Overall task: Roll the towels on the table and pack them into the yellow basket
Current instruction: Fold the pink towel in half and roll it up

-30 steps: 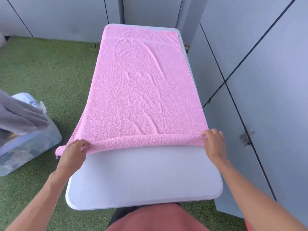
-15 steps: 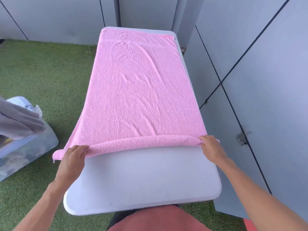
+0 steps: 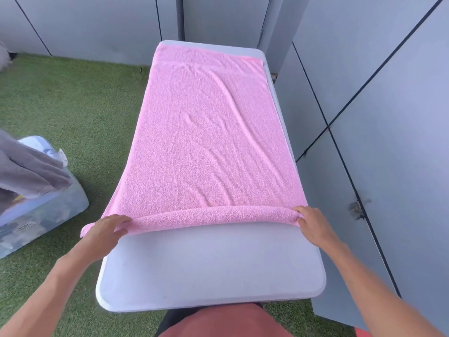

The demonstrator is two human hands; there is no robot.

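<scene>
— Since the frame before, the rolled edge of the pink towel (image 3: 213,132) had thickened a little and crept away from the near rim of the worktop (image 3: 209,268).
— And the hands?
— The left hand (image 3: 104,231) had its fingers (image 3: 121,218) curled over the roll's left end; the right hand (image 3: 313,226) pinched the right end.
— What could have gone wrong?
— That left end hung past the worktop's edge. Unsupported, I judged it might sag and the roll turn out cone-shaped or loose.
— Anything nearby?
— A clear plastic bin (image 3: 48,215) with a grey cloth (image 3: 29,171) draped over it stood on the grass (image 3: 73,105), left. No yellow basket showed. Nothing blocked the towel ahead.
</scene>
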